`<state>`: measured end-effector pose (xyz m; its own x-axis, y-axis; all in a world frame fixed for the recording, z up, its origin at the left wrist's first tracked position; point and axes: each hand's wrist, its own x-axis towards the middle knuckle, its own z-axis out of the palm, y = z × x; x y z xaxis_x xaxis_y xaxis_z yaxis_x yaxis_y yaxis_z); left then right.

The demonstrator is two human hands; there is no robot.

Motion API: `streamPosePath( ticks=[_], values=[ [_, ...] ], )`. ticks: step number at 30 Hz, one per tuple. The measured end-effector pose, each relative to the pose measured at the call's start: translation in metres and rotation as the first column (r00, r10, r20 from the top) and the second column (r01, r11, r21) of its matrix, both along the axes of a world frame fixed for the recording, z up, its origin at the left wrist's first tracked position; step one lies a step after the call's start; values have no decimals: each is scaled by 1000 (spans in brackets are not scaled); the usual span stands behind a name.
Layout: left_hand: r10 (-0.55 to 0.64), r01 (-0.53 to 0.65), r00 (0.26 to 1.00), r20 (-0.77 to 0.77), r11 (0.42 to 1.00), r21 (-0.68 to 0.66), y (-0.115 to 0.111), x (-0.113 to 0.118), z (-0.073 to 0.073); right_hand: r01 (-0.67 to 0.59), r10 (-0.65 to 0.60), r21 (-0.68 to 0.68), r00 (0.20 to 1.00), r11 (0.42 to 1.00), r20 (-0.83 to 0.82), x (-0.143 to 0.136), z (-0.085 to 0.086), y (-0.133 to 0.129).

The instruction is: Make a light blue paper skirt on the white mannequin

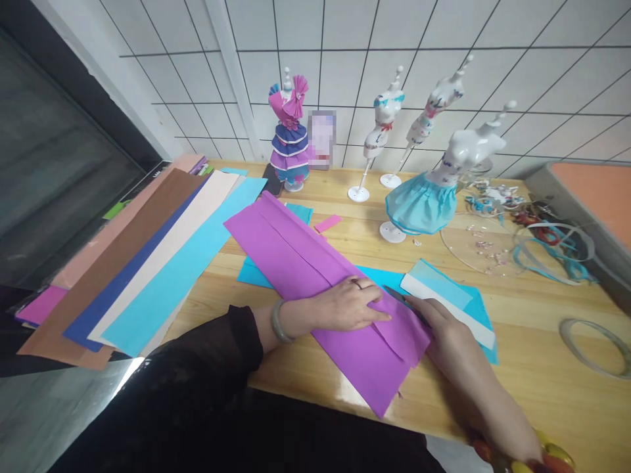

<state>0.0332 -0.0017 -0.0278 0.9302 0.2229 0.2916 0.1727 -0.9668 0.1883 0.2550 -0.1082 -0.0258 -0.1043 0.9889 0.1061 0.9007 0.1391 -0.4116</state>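
Head view: the left hand point(348, 305) lies flat, fingers spread and released, pressing down on the purple paper sheet point(315, 276) near its near end. The right hand point(446, 335) rests at the sheet's right edge, just beside the left; a dark, thin tool point(401, 300), seemingly a blade or scissors, pokes out past its fingers, so it appears to be grasping that, though the grip itself is hidden. The tool's tip points up and left, toward the left hand's fingertips, and sits right at the paper's edge.

The purple sheet is a long strip whose long axis runs diagonally, from the far left down to the near right, with a lengthwise fold or seam along it. It lies under the left hand and directly left of the right hand. Beneath it are turquoise sheets point(476, 309) on the wooden tabletop point(542, 368), with a white-and-teal strip point(444, 295) just beyond the right hand. Well to the left fans a stack of coloured paper strips point(148, 256); at the back stand small dress mannequins point(434, 177).
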Motion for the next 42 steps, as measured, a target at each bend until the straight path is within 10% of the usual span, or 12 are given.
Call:
streamPosePath(
  ticks=[42],
  values=[
    [-10,5,998,64,997,81,2,-2,-5,-2,-3,-58,996,998,-89,-13,11,9]
  ],
)
